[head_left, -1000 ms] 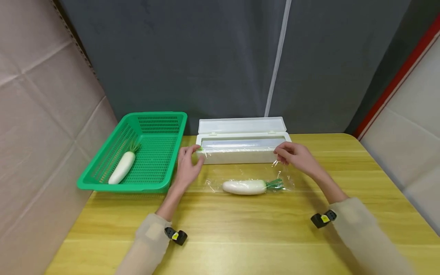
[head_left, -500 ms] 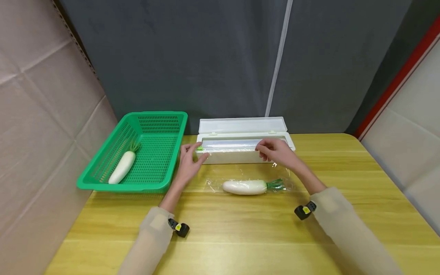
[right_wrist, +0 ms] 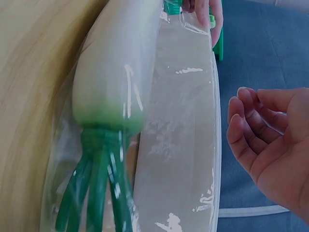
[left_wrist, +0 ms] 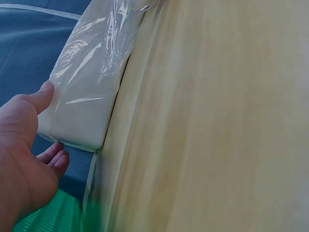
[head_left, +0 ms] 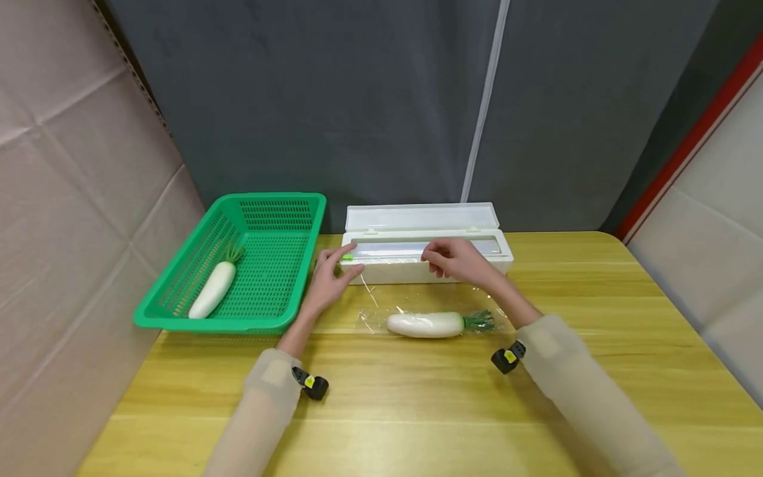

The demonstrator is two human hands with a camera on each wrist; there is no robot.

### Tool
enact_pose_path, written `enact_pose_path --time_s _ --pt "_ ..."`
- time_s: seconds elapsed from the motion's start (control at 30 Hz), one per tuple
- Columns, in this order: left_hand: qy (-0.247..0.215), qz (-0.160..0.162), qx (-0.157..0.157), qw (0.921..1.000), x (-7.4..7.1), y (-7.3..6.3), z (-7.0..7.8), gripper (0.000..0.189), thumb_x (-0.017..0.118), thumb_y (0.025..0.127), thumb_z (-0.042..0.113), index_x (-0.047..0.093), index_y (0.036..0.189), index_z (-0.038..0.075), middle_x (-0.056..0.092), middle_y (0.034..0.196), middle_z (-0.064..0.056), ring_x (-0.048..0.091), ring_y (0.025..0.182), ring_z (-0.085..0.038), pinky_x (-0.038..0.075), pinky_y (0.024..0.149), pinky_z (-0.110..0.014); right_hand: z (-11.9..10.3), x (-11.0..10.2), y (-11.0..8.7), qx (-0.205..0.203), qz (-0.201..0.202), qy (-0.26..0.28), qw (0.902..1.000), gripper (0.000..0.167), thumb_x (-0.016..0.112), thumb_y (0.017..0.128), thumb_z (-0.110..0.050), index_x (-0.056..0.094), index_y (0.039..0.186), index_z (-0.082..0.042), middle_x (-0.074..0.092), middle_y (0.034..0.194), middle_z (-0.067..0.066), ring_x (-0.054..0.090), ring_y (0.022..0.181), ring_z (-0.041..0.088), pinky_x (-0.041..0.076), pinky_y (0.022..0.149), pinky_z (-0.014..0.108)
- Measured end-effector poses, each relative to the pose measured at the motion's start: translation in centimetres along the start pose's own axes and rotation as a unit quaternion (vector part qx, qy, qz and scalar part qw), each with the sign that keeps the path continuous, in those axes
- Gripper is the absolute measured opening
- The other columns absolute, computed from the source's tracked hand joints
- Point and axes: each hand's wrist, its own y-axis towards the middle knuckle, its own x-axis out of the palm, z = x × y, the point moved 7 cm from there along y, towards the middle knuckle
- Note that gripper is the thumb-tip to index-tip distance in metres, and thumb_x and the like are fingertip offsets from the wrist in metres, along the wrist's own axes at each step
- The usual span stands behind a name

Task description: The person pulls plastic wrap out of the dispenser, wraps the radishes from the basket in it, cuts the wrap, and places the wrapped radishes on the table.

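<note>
Here's our smooth white radish with green stalks (head_left: 426, 324) before the long white plastic box (head_left: 390, 273): firm, slippery, we'd guess, best gripped mid-body. Thin clear plastic film (head_left: 372, 322) over it obstructs us. Our left hand (head_left: 324, 286) touches the box, thumb spread from fingers; our right hand (head_left: 460, 261) bunches its fingertips, pinching what, we can't tell. Green plastic basket (head_left: 277, 268), left.

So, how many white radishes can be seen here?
2: one radish is on the table, in front of the white box; the other radish is inside the green basket.
</note>
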Motion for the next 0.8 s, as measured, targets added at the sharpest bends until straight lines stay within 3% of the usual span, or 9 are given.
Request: enact_pose_path --time_s 0.33,0.57,0.7,0.8 --pt "0.002 -0.020 0.007 0.9998 0.2 0.5 -0.3 0.060 0.073 0.095 0.030 0.051 0.149 0.018 0.043 0.129 -0.021 0.043 0.112 -0.032 0.039 0.095 -0.051 -1.4 1.0 1.7 -0.010 -0.016 -0.017 0.9997 0.023 0.056 0.105 -0.019 0.068 0.101 0.001 0.066 0.083 0.020 0.063 0.073 0.034 0.051 0.062 0.030" --pt "-0.006 -0.019 0.012 0.9997 0.4 0.8 -0.6 0.058 0.073 0.095 0.028 0.052 0.148 0.019 0.046 0.114 -0.016 0.040 0.100 -0.028 0.039 0.087 -0.045 -2.5 2.0 3.4 -0.018 -0.016 -0.024 0.9994 0.021 0.058 0.103 -0.017 0.068 0.104 0.001 0.068 0.083 0.019 0.064 0.072 0.033 0.051 0.062 0.031" --pt "-0.004 -0.014 0.013 0.9998 0.3 0.8 -0.6 0.056 0.073 0.094 0.028 0.054 0.146 0.019 0.048 0.119 -0.016 0.042 0.101 -0.027 0.039 0.088 -0.044 -3.1 3.0 4.5 -0.028 -0.026 -0.025 0.9990 0.019 0.058 0.102 -0.015 0.067 0.105 0.001 0.068 0.087 0.022 0.065 0.075 0.038 0.050 0.061 0.029" --pt "-0.002 -0.012 0.014 0.9998 0.3 0.9 -0.6 0.055 0.073 0.094 0.027 0.055 0.145 0.018 0.049 0.120 -0.017 0.043 0.102 -0.028 0.039 0.088 -0.043 -3.6 3.8 5.4 -0.046 -0.026 -0.038 0.9979 0.017 0.060 0.101 -0.014 0.068 0.105 0.001 0.069 0.087 0.021 0.065 0.071 0.032 0.049 0.061 0.028"
